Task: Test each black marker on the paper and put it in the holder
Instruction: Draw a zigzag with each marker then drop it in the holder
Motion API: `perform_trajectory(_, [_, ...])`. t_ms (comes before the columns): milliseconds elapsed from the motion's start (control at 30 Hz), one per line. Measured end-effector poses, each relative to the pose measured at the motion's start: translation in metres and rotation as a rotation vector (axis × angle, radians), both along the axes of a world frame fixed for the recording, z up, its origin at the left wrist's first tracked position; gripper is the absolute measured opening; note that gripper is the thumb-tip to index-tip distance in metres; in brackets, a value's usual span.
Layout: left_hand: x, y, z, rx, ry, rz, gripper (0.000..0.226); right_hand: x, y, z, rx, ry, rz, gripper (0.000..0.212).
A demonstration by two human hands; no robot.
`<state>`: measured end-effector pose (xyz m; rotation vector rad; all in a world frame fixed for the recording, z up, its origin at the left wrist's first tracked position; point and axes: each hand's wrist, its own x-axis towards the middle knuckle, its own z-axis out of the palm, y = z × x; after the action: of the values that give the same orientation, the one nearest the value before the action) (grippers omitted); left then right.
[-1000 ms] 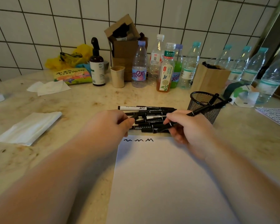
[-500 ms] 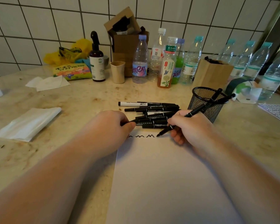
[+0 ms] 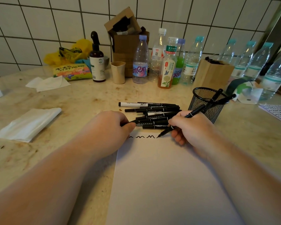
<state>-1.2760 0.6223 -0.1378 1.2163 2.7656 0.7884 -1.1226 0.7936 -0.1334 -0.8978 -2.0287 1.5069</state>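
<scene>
At the paper's (image 3: pixel 161 176) top edge, my right hand (image 3: pixel 190 127) grips the marker (image 3: pixel 182 120), tip down-left, holder (image 3: pixel 206 103) just beyond; my left hand (image 3: pixel 110 129) pinches its cap (image 3: pixel 131 122).

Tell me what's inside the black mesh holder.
Two black markers stand tilted in the mesh holder, their upper ends leaning out over its far right rim. Their lower ends are hard to make out through the mesh.

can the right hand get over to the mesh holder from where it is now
Probably yes. The right hand, gripping a marker with its tip on the paper, sits just beside the mesh holder, with nothing between them and the holder's mouth open.
</scene>
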Motion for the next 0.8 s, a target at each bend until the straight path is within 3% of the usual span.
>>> perform_trajectory(800, [0.0027,-0.0013,0.0032,-0.001,0.007,0.003,0.033,0.0012,0.0095,0.0005,-0.021,-0.056,-0.104,0.012])
